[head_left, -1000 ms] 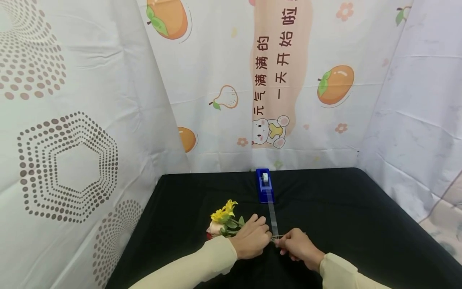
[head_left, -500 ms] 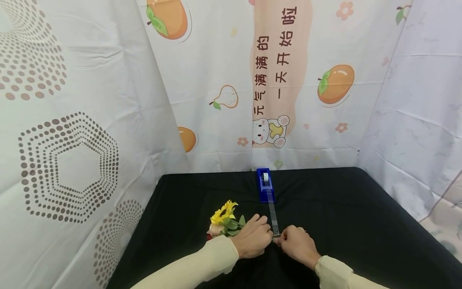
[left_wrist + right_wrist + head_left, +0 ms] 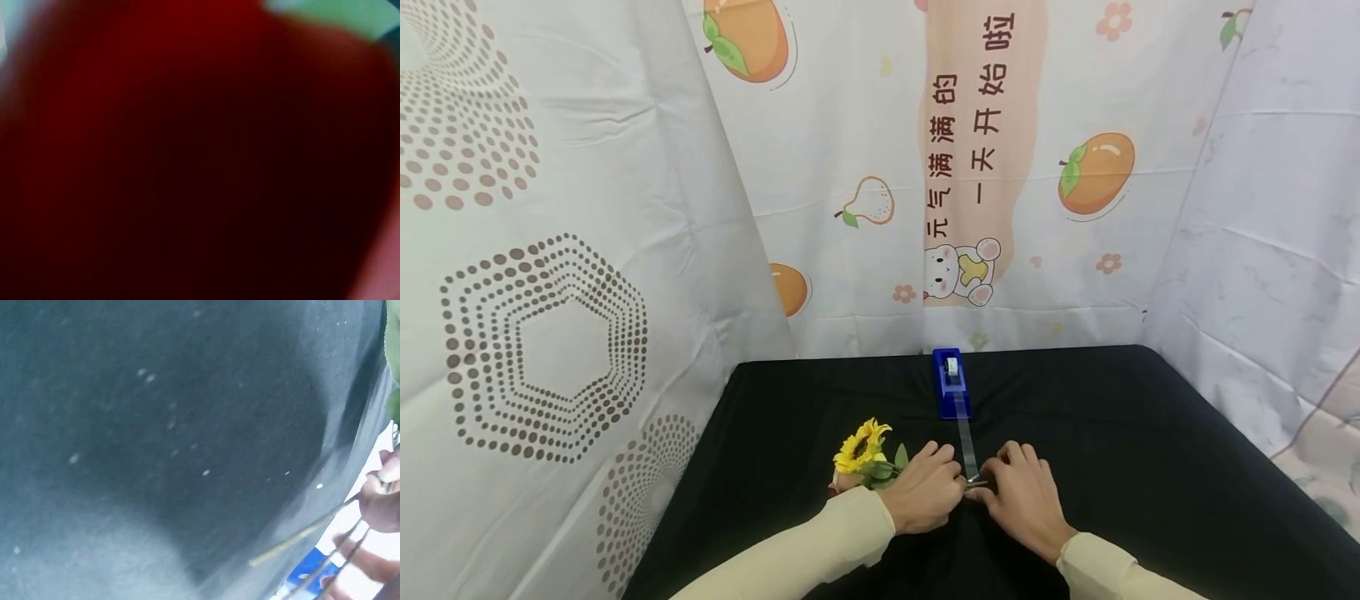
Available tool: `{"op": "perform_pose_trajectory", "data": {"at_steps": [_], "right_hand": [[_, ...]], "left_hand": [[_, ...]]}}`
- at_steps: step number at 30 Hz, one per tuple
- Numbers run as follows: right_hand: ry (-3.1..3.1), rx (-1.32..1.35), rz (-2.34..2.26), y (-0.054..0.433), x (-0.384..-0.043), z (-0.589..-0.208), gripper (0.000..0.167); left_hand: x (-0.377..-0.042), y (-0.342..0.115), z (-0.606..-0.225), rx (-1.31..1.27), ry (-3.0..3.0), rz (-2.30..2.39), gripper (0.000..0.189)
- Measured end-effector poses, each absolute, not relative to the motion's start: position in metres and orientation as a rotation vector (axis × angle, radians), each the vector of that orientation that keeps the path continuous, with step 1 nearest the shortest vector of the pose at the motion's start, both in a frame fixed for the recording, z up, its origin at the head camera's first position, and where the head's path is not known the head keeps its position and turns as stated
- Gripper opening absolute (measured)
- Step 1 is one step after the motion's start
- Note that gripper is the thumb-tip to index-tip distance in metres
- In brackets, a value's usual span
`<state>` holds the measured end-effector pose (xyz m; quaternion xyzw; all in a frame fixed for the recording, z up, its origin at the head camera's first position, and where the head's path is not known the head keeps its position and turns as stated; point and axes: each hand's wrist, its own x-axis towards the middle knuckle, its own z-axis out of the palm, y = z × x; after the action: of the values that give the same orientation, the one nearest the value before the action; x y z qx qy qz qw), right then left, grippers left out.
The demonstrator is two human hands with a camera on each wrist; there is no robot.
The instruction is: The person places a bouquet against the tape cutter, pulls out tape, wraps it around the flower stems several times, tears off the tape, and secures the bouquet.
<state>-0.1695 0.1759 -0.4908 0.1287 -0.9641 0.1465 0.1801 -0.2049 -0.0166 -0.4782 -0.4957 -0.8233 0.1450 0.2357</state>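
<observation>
Evidently, the step in hand is the fixing of tape (image 3: 967, 450) to a small bunch of flowers (image 3: 859, 448), judged from how the strip meets the stems (image 3: 976, 483) between the two hands. The left hand (image 3: 922, 492) has its fingers curled round the stems, close beside the blooms, which lie at its left over the black cloth (image 3: 1112, 433); a yellow bloom shows best, with a paler one partly hidden below it. The right hand (image 3: 1021, 500) works at the near end of the strip, thumb and forefinger bent about the stems with a narrow gap between them; whether they pinch the stems, the tape or both cannot be told. The right wrist view shows several thin stems running out past fingertips, their ends spread apart, though it does not settle which hand those fingertips belong to. The left wrist view is a dark red blur and yields no finding. The dispenser (image 3: 951, 388) sits at the far edge of the cloth, near the patterned sheets (image 3: 850, 108), and the strip runs from it towards the hands, apparently uncut. In the inspector's judgement, the next move calls for pressing the tape end flat on the stems, then rolling the bunch or passing the strip round it, with the left hold kept firm. Loose stem ends could splay, and slack tape could fold and stick to itself; light, even tension is advised.
</observation>
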Motion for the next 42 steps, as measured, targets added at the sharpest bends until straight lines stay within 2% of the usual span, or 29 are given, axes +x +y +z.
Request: {"op": "perform_pose_trajectory", "data": {"at_steps": [4,9,16,26,36,42], "right_hand": [[-2.769,0.451,0.424,0.181,-0.173,-0.493,0.015],[-2.861,0.601,0.732,0.189,-0.181,-0.493,0.025],[-2.885,0.782,1.008,0.201,-0.191,-0.492,0.021],[-2.974,0.736,1.177,0.205,-0.192,-0.49,0.019],[-3.006,0.699,1.498,0.209,-0.191,-0.493,0.029],[-2.999,0.612,1.653,0.205,-0.193,-0.485,0.025]], "left_hand": [[-0.206,-0.016,-0.477,-1.364,-2.26,0.372,0.009],[-0.207,-0.016,-0.479,-1.384,-2.27,0.334,0.01],[-0.209,-0.016,-0.482,-1.374,-2.264,0.305,0.008],[-0.214,-0.016,-0.484,-1.372,-2.244,0.288,0.011],[-0.212,-0.017,-0.485,-1.407,-2.256,0.266,0.015],[-0.213,-0.018,-0.488,-1.38,-2.258,0.28,0.014]]}}
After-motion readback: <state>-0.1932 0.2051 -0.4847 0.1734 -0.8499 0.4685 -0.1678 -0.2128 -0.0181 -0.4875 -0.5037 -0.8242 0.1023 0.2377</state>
